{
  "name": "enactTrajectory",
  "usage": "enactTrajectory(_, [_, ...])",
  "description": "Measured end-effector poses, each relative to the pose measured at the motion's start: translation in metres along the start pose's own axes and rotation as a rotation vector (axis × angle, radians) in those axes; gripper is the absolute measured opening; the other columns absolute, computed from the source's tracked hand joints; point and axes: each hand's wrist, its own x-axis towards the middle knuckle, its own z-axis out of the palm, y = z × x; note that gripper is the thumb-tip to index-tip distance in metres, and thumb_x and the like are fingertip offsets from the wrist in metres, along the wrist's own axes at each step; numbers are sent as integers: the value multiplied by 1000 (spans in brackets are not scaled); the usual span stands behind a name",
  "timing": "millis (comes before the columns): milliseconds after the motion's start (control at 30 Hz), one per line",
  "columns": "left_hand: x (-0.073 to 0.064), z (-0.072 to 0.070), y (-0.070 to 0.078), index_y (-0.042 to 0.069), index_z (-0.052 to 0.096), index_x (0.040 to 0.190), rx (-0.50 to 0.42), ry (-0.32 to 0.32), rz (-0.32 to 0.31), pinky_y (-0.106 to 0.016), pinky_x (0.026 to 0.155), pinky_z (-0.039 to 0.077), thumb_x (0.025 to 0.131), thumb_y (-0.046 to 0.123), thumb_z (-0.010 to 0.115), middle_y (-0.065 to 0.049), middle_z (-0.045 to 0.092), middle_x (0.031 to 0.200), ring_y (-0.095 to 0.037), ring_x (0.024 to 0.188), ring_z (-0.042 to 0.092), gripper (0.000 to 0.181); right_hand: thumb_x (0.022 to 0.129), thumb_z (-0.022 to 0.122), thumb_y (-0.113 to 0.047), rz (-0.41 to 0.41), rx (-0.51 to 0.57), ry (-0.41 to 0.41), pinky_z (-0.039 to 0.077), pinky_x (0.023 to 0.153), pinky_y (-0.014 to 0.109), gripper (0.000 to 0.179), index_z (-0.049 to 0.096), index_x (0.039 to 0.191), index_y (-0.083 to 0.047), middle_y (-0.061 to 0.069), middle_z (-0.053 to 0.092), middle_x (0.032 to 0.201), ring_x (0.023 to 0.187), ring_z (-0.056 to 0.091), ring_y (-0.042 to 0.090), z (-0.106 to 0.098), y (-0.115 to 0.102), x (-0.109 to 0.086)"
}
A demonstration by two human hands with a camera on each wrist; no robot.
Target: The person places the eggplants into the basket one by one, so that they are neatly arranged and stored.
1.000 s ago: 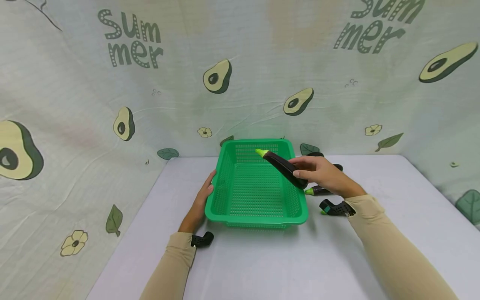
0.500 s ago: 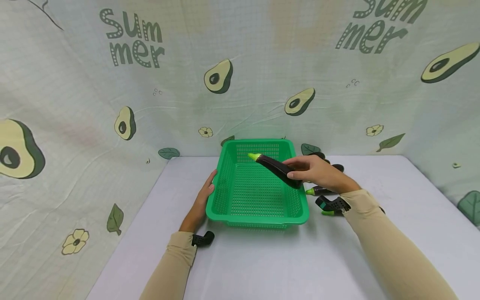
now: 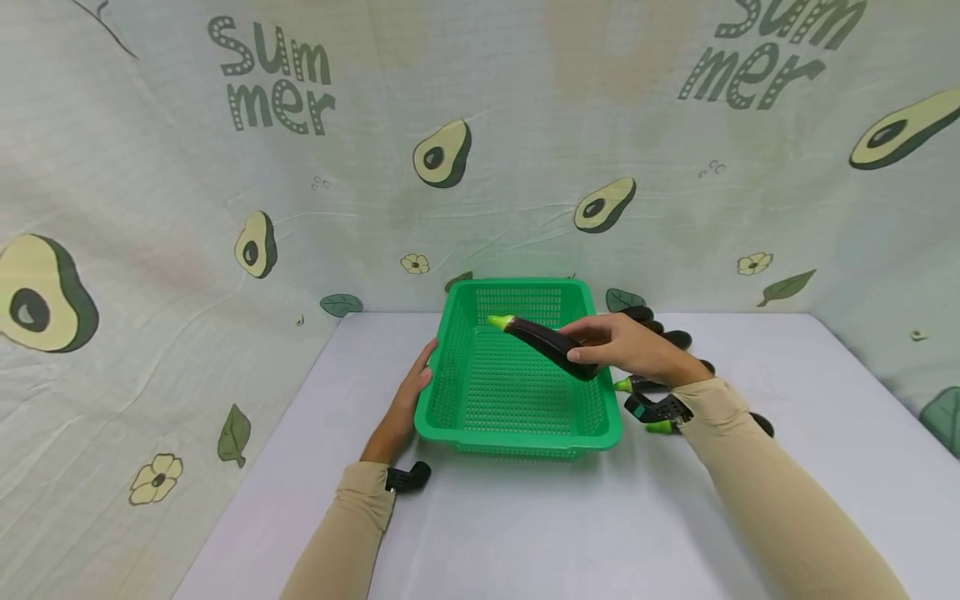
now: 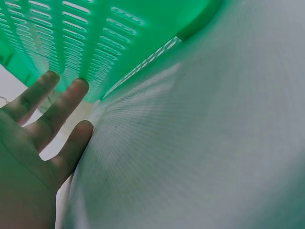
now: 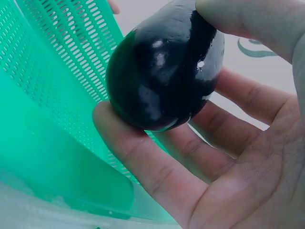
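A long dark purple eggplant (image 3: 538, 340) with a bright green stem end hangs tilted over the green plastic basket (image 3: 517, 442). My right hand (image 3: 628, 345) grips its thick end, stem pointing left and up. In the right wrist view the rounded base of the eggplant (image 5: 164, 71) fills the space between thumb and fingers. My left hand (image 3: 406, 403) rests along the basket's left side. Seen from the left wrist, the fingers of the left hand (image 4: 40, 138) are straight and spread against the slotted wall (image 4: 78, 43). The basket's floor shows bare.
More eggplants lie right of the basket on the white table (image 3: 510, 533), one (image 3: 643, 383) partly behind my right wrist and another (image 3: 663, 427) under the forearm. Several dark ends (image 3: 677, 339) show behind the hand. A printed cloth (image 3: 525, 125) hangs behind the table.
My right hand has carried the eggplant left and slightly down, further over the basket. My left hand stays at the basket's side.
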Motion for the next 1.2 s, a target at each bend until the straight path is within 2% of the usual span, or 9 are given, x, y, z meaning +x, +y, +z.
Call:
enactTrajectory(500, [0, 0, -1, 30, 18, 162, 17, 15, -30, -58, 117, 8, 108, 37, 28, 4, 15, 166, -20, 151, 10, 56, 93, 73, -34, 31, -58, -50, 55, 79, 41, 52, 60, 138, -13, 9, 62, 128, 100, 64, 26, 9, -9, 11])
enactTrajectory(667, [0, 0, -1, 30, 16, 162, 21, 7, -26, -56, 117, 8, 108, 36, 27, 4, 14, 166, -19, 151, 9, 56, 93, 74, -33, 45, -40, -87, 57, 77, 42, 52, 60, 139, -12, 11, 61, 130, 100, 65, 25, 11, -8, 18])
enactTrajectory(800, [1, -1, 0, 29, 16, 162, 26, 3, -29, -56, 117, 9, 108, 36, 27, 5, 13, 166, -20, 151, 10, 56, 91, 76, -35, 87, -18, -113, 57, 78, 42, 55, 60, 138, -13, 11, 59, 132, 100, 66, 26, 11, -9, 21])
enactTrajectory(1067, [0, 1, 1, 32, 16, 162, 10, 3, -40, -56, 117, 8, 108, 38, 27, 7, 14, 166, -18, 150, 9, 56, 91, 77, -29, 111, 15, -219, 57, 76, 44, 50, 62, 135, -10, 12, 63, 125, 98, 67, 28, 17, -11, 28])
enactTrajectory(1200, [0, 0, 1, 32, 16, 162, 18, 5, -35, -55, 118, 7, 108, 37, 27, 7, 14, 166, -16, 151, 8, 55, 91, 76, -30, 114, -24, -259, 57, 75, 43, 49, 63, 133, -10, 10, 66, 120, 99, 66, 26, 20, -13, 29])
